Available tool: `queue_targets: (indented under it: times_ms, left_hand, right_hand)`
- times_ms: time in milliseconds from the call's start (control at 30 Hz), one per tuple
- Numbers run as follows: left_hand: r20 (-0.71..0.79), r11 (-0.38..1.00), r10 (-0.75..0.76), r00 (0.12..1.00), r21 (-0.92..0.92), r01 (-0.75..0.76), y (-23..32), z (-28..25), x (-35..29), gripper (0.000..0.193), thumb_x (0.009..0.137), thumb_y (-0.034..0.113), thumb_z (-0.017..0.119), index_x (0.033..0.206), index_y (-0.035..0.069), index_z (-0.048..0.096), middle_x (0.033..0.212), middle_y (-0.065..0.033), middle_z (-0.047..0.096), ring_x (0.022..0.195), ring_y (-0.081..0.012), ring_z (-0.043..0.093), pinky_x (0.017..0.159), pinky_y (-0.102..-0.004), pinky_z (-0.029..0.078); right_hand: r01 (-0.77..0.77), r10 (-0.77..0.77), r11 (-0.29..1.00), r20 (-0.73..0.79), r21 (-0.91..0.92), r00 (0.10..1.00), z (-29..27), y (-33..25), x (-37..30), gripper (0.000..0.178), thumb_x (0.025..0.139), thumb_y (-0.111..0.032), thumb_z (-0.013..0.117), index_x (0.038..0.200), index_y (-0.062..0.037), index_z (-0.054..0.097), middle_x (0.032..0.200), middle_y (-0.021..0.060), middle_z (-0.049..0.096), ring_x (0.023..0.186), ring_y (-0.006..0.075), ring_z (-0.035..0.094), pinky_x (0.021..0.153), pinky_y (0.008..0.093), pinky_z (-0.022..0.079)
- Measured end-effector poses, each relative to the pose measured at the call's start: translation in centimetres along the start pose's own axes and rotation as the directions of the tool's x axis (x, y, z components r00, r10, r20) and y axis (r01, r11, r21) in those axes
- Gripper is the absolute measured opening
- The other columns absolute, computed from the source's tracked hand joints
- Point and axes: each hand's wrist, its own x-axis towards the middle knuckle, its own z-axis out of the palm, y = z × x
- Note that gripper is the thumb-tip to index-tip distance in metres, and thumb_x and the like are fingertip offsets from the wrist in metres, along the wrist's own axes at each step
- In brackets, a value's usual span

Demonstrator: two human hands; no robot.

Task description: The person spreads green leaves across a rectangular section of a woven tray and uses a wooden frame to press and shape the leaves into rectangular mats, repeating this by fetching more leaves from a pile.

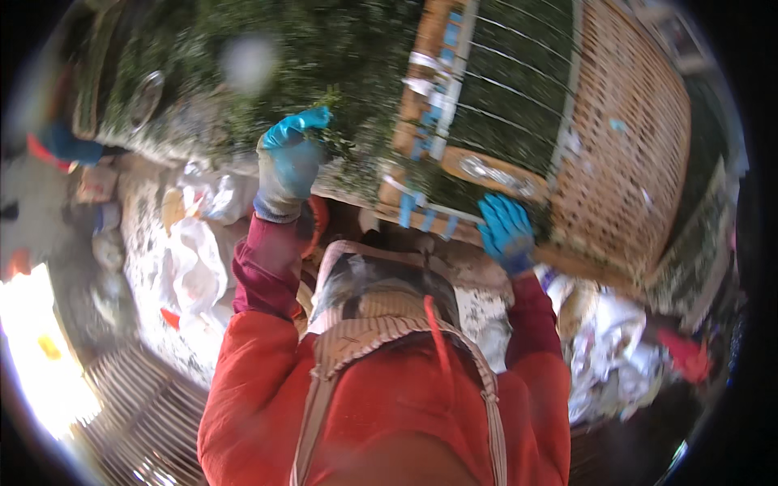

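My left hand (pixel 292 166), in a blue and grey work glove, is raised over the near edge of a wide heap of green leaves (pixel 324 49). Its fingers curl around a small bunch of leafy green sprigs (pixel 344 134), partly hidden by the glove. To the right, my right hand (pixel 506 231), gloved in blue, lies with fingers stretched out at the near end of a wood-edged frame (pixel 413 113) strung with white cords. Dark green leaves show beneath the cords. A wooden block with a clear, shiny piece (pixel 494 174) sits just beyond those fingers.
A woven bamboo mat or basket (pixel 620 138) stands right of the frame. White plastic bags (pixel 194 267) lie at left, and more plastic (pixel 612 348) at lower right. A clear oval object (pixel 147 101) rests on the far-left leaves. A slatted surface (pixel 146 413) is at lower left.
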Motion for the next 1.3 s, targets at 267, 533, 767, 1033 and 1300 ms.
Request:
queue_targets:
  times_ms: [267, 533, 767, 1033, 1300]
  left_hand:
    - [0.660, 0.828, 0.237, 0.713, 0.247, -0.504, -0.5, 19.6, -2.5, 0.044, 0.085, -0.001, 0.065, 0.127, 0.007, 0.072, 0.130, -0.0149, 0.069, 0.122, -0.0336, 0.065, 0.106, -0.0456, 0.050]
    - [0.408, 0.591, 0.194, 0.892, 0.677, -0.438, -0.6, 17.6, -8.4, 0.049, 0.094, 0.026, 0.071, 0.141, 0.018, 0.063, 0.150, -0.0055, 0.059, 0.141, -0.0437, 0.047, 0.119, -0.0609, 0.033]
    - [0.576, 0.381, -0.092, 0.812, 0.774, -0.506, -3.8, 17.5, -8.4, 0.052, 0.102, 0.051, 0.052, 0.147, 0.024, 0.060, 0.156, 0.0005, 0.053, 0.156, -0.0363, 0.029, 0.127, -0.0658, 0.004]
    - [0.252, 0.829, -0.013, 0.968, 0.544, -0.131, -2.8, 12.5, -6.1, 0.085, 0.084, 0.038, 0.079, 0.157, 0.015, 0.043, 0.163, -0.0111, 0.042, 0.151, -0.0416, 0.037, 0.129, -0.0533, 0.020]
    - [0.463, 0.345, -0.428, 0.776, 0.877, -0.334, -2.8, 14.8, -3.2, 0.103, 0.080, 0.021, 0.074, 0.168, 0.015, 0.020, 0.174, -0.0074, 0.022, 0.161, -0.0353, 0.015, 0.131, -0.0527, 0.009]
  right_hand:
    - [-0.031, 0.026, 0.999, -0.157, -0.030, 0.987, -0.8, 1.1, -3.7, 0.036, 0.090, -0.015, 0.070, 0.125, -0.0045, 0.071, 0.137, 0.0135, 0.066, 0.125, 0.0372, 0.061, 0.109, 0.0499, 0.049]
    - [-0.227, 0.250, 0.968, -0.328, 0.109, 0.911, -1.8, -1.4, -6.0, 0.032, 0.093, -0.012, 0.067, 0.122, 0.0007, 0.071, 0.136, 0.0186, 0.065, 0.126, 0.0402, 0.061, 0.110, 0.0517, 0.049]
    - [-0.141, 0.171, 0.978, -0.193, 0.156, 0.966, 0.2, -1.4, -0.9, 0.039, 0.091, -0.015, 0.069, 0.128, -0.0026, 0.067, 0.138, 0.0146, 0.063, 0.128, 0.0378, 0.060, 0.112, 0.0511, 0.046]
    - [-0.182, 0.185, 0.969, -0.003, 0.165, 0.983, 1.0, -5.1, 2.1, 0.033, 0.095, -0.025, 0.068, 0.121, -0.0049, 0.072, 0.134, 0.0151, 0.067, 0.128, 0.0375, 0.060, 0.115, 0.0515, 0.041]
    - [-0.146, 0.227, 0.904, -0.163, 0.401, 0.960, 2.9, -6.9, 4.2, 0.041, 0.096, -0.032, 0.065, 0.129, -0.0073, 0.070, 0.137, 0.0127, 0.066, 0.122, 0.0379, 0.064, 0.114, 0.0478, 0.043]
